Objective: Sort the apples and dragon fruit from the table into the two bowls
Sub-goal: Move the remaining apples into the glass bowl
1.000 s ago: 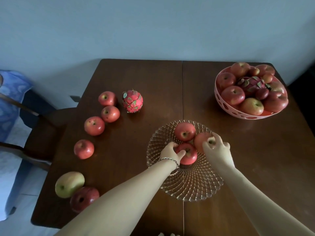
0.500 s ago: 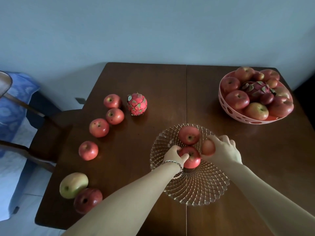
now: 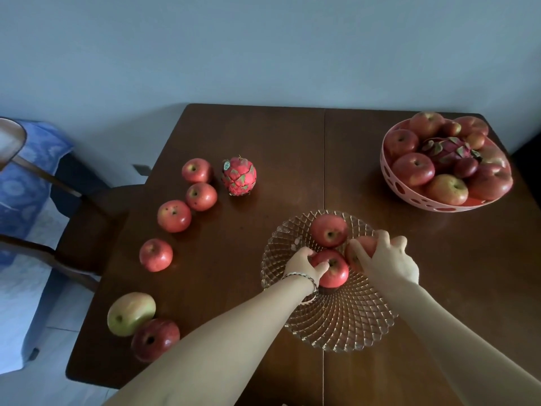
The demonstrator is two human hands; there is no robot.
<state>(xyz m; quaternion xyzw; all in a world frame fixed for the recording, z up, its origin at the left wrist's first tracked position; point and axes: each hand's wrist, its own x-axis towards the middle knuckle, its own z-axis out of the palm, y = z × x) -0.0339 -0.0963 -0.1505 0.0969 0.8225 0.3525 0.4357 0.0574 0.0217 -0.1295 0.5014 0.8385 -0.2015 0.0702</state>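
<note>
Head: right hand (image 3: 388, 260) (gripping apple (image 3: 367, 244)) unmoved.

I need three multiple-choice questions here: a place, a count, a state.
1. The loose dragon fruit stands: A) on the chair B) on the floor C) on the table
2. Apples in the glass bowl: A) three B) one C) six
3. The left hand: A) lies flat B) grips an apple C) holds a knife
1 C, it stands on bare wood; 2 A, three show inside the rim; 3 B, fingers curl round the near apple.
</note>
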